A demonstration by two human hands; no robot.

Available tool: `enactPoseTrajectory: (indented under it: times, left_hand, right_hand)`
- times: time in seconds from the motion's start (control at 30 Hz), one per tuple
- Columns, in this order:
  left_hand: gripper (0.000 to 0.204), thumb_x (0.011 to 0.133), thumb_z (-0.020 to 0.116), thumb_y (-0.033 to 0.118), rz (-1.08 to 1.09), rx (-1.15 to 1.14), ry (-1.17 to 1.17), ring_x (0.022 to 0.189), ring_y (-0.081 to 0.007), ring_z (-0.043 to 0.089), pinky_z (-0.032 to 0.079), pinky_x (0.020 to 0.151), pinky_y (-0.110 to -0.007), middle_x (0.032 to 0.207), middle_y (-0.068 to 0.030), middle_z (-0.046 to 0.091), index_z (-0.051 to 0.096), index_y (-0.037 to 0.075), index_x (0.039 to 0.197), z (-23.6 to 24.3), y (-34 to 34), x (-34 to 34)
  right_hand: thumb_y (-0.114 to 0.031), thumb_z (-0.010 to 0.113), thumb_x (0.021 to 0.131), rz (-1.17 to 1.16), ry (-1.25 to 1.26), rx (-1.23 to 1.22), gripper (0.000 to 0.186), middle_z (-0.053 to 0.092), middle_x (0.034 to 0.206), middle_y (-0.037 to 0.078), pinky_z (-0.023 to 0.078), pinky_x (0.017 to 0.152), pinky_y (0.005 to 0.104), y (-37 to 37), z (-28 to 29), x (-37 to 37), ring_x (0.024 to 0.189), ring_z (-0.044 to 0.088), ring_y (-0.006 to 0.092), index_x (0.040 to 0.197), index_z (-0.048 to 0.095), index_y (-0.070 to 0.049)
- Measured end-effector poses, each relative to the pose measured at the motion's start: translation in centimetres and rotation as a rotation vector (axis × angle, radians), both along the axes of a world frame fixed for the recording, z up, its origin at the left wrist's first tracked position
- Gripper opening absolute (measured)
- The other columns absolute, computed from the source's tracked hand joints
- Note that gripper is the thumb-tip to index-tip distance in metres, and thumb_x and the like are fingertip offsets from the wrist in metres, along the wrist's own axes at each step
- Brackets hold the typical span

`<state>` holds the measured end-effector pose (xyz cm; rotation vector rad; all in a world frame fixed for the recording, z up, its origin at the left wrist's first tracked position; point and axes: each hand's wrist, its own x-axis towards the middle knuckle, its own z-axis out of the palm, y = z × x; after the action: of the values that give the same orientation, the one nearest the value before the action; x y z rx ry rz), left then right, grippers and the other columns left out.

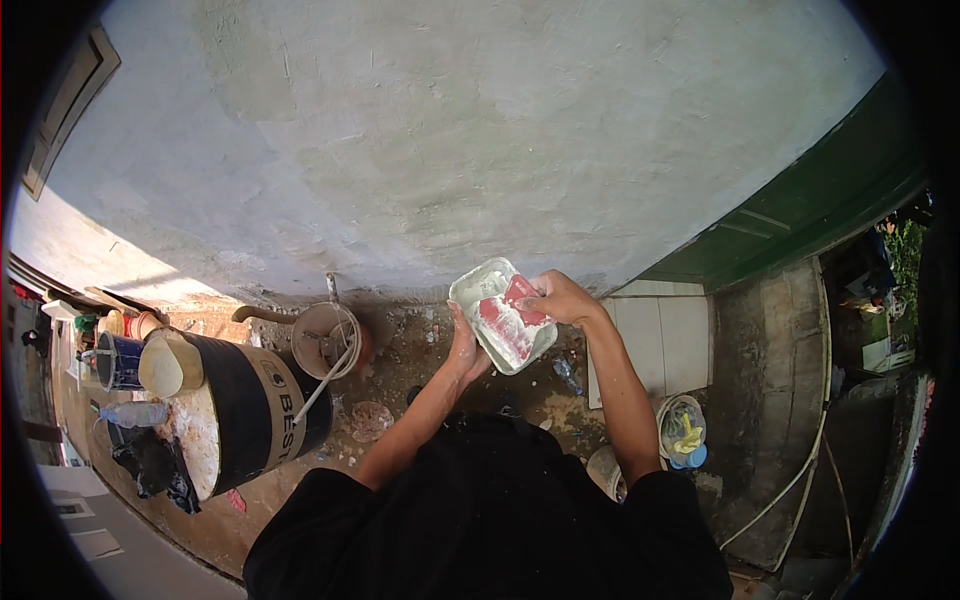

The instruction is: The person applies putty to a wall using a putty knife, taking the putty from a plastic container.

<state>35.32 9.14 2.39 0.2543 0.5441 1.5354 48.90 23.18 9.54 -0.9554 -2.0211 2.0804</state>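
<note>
A pale rectangular tray (461,291) with rounded corners is in front of me, below the wall. White paste (507,325) smears its inside. My left hand (466,345) grips the tray's left side, thumb along the rim and the other fingers hidden beneath. Over the tray's right side, my right hand (560,298) pinches a flat red scraper (521,289) between thumb and fingers. More red surfaces show through the paste; I cannot tell whether they are a second scraper.
A plastered wall (400,140) rises ahead, with a green door (780,210) to its right. On the left stand a black drum (245,405) and a round bucket (325,340) with a pale hose. A small pail (682,425) and pale tiles (655,340) are at right.
</note>
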Motion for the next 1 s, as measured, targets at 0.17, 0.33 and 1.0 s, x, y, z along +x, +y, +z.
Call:
enactPoseTrajectory:
  times: [0.17,0.33,1.0]
  left_hand:
    - [0.105,0.074,0.021,0.085,0.028,-0.048,0.037,0.136,-0.0310,0.034,0.029,0.113,-0.049,0.150,-0.0140,0.031,0.021,0.010,0.148,0.2,0.1,0.1]
    - [0.107,0.073,0.017,0.086,0.023,-0.101,0.024,0.137,-0.0318,0.032,0.027,0.114,-0.048,0.150,-0.0144,0.030,0.020,0.009,0.148,0.2,0.0,0.1]
    - [0.105,0.075,0.013,0.084,0.013,-0.101,0.034,0.138,-0.0321,0.031,0.026,0.114,-0.049,0.151,-0.0140,0.029,0.019,0.010,0.149,-0.5,0.3,0.0]
  right_hand:
    - [-0.003,0.066,0.084,0.006,-0.039,0.073,0.018,0.068,0.087,0.005,0.049,0.067,0.0250,-1.1,0.5,-0.3,0.074,0.059,0.0075,0.099,0.067,0.007]
    - [-0.003,0.065,0.085,-0.016,0.003,-0.019,0.020,0.068,0.089,0.005,0.050,0.068,0.0250,-0.9,-0.5,-0.3,0.076,0.060,0.0075,0.102,0.067,0.008]
    - [-0.003,0.066,0.084,-0.102,-0.013,-0.144,0.022,0.069,0.090,0.008,0.052,0.068,0.0254,0.0,-2.3,-0.2,0.075,0.062,0.0093,0.103,0.067,0.007]
